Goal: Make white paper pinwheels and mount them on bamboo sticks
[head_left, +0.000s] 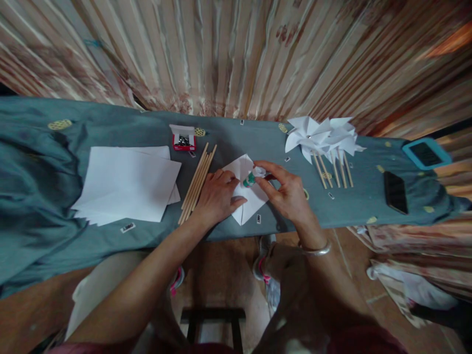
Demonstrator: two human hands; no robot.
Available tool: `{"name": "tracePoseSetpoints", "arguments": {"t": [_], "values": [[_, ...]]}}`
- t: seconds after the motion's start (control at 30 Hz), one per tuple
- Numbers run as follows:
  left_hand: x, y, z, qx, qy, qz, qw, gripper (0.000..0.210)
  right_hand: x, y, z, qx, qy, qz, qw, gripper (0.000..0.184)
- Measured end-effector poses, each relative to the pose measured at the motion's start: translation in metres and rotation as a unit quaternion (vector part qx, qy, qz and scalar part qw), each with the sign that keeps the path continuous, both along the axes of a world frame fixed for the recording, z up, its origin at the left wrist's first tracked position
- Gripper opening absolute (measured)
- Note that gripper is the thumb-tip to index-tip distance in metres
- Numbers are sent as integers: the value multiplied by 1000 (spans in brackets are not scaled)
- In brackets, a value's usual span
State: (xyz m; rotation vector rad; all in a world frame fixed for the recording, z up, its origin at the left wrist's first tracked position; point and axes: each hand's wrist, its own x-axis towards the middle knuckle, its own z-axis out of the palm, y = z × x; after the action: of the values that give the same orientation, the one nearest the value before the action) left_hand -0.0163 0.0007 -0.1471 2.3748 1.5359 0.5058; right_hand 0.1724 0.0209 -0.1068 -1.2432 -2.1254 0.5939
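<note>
A square of white paper [247,201] with crease lines lies turned like a diamond on the cloth. My left hand [217,191] rests on its left part, thumb spread apart from the fingers. Over the middle of the paper, my right hand [285,189] pinches a small green and white glue stick [250,179], held tilted with its green end toward the lower left. Whether the tip touches the paper, I cannot tell. Several thin wooden sticks [197,184] lie in a bundle just left of my left hand.
A stack of white sheets [125,182] lies on the left. Behind the sticks stands an open red box [184,140] of small metal pieces. Several paper pinwheels [324,137] on sticks lie to the right, before a black phone [395,191] and a blue-framed device [427,153]. Curtains [228,59] hang behind.
</note>
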Motion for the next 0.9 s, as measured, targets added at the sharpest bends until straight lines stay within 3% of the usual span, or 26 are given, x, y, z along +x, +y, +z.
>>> {"name": "tracePoseSetpoints", "arguments": {"t": [0.33, 0.5, 0.67, 0.9], "values": [[2, 2, -6, 14, 18, 8, 1000, 41, -4, -2, 2, 21, -12, -28, 999, 30], [2, 2, -6, 18, 20, 10, 1000, 45, -5, -5, -1, 66, -60, -56, 994, 32], [2, 3, -6, 13, 17, 11, 1000, 44, -7, -6, 1, 109, -77, -3, 991, 30], [3, 2, -5, 5, 18, 10, 1000, 49, -10, -7, 11, 108, -80, 65, 989, 29]]}}
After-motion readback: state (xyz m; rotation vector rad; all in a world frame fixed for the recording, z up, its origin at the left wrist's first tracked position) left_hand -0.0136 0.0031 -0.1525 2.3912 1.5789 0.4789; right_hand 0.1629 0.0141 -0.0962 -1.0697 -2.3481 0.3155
